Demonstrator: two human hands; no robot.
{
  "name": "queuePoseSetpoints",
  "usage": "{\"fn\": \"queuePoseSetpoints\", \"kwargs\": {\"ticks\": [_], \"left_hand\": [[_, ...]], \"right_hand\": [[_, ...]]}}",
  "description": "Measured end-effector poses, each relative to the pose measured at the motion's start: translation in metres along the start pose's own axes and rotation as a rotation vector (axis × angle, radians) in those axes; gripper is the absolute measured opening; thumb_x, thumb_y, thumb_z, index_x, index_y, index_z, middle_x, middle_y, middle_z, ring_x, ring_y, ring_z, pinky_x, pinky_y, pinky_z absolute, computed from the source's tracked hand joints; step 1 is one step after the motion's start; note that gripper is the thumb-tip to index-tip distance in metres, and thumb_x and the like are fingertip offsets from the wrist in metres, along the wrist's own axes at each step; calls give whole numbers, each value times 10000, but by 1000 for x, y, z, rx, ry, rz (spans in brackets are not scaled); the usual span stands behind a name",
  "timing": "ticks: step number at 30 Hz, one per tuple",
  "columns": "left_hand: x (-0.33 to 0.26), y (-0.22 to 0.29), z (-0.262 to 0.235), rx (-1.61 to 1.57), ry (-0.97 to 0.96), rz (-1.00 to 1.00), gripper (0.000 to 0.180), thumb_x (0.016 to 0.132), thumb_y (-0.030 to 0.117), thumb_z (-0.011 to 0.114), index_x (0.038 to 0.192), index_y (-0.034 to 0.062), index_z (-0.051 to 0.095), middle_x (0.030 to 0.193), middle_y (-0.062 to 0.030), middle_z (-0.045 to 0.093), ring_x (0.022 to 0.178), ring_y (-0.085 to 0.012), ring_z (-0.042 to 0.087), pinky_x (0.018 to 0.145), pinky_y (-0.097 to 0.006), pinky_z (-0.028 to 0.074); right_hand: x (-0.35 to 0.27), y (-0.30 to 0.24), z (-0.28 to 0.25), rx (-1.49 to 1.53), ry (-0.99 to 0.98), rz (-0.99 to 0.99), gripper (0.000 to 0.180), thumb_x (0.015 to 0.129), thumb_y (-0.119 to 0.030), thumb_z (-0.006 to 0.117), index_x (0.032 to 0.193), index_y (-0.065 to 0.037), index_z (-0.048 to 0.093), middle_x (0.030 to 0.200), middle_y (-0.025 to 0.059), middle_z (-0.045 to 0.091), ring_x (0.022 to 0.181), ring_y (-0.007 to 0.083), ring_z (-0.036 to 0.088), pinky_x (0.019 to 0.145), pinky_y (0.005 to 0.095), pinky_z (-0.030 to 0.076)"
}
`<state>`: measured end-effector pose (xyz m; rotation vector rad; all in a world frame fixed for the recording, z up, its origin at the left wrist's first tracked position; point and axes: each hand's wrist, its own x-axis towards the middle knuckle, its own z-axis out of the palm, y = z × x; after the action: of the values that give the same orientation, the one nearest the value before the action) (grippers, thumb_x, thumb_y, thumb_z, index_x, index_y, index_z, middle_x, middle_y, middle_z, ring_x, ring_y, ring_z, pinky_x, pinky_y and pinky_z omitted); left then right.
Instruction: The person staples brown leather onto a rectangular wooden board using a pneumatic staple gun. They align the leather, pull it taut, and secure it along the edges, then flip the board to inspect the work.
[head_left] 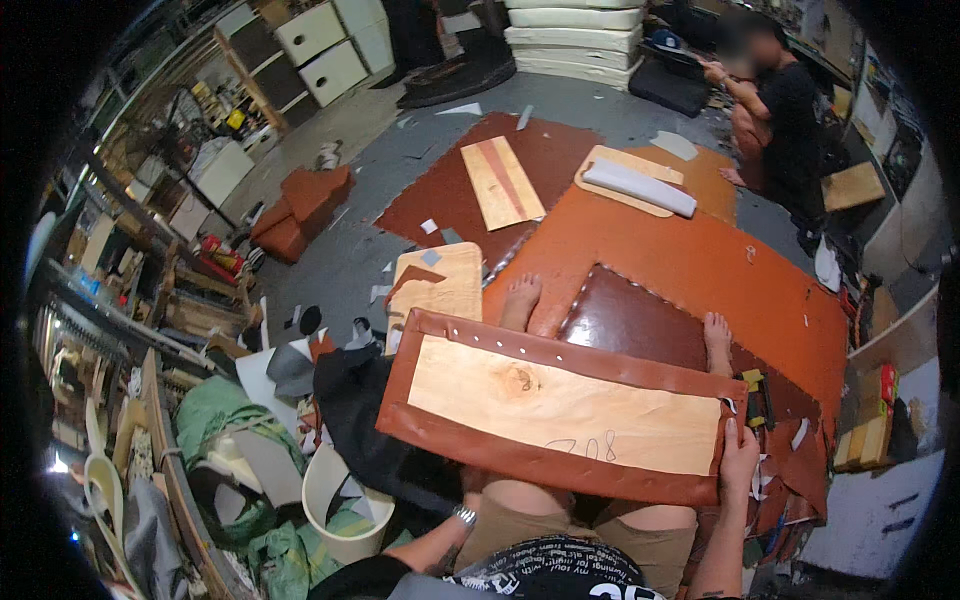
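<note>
Across my lap lies a long upholstered panel (pixel 560 400), its bare wooden back facing up and reddish-brown leatherette folded over the edges. Several pale dots run along the folded border on its far side. My right hand (pixel 738 458) grips the panel's right end, thumb near the corner. Below the near edge, on the left, only a part of my left hand (pixel 473 490) shows, beside a metal watch (pixel 464 516). The panel hides its fingers.
Orange leatherette (pixel 640 250) covers the floor ahead, with wooden boards (pixel 500 180) and a white roll (pixel 640 188) on it. A cream bucket (pixel 345 510) and green sacking (pixel 225 415) lie left. Another person (pixel 775 120) crouches far right. White cushions (pixel 575 45) are stacked behind.
</note>
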<state>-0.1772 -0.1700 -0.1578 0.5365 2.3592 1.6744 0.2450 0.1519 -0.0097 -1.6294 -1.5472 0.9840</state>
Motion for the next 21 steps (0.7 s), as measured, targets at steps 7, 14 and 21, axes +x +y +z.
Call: {"fn": "queuePoseSetpoints", "kwargs": {"ticks": [7,14,21], "left_hand": [[52,-80,-37,246,-148,266,434,1077,390,603,1343,59,693,1370,-237,687,1305,-411,624,1097,-498,498],[14,-50,18,434,-175,218,361,1076,357,616,1245,64,744,1227,-201,747,1135,-362,703,945,-465,553],[12,-52,-70,-243,79,-462,312,1074,323,629,1147,69,795,1084,-165,806,965,-313,782,793,-432,607]], "right_hand": [[3,-2,2,10,23,-18,433,1109,-366,623,956,34,694,824,70,693,777,133,581,738,357,503],[0,-6,7,-74,26,-2,463,1111,-383,603,937,40,671,789,104,657,762,157,557,731,383,493],[5,4,7,26,78,5,480,1136,-346,543,870,48,609,721,118,563,709,161,481,673,402,448]]}}
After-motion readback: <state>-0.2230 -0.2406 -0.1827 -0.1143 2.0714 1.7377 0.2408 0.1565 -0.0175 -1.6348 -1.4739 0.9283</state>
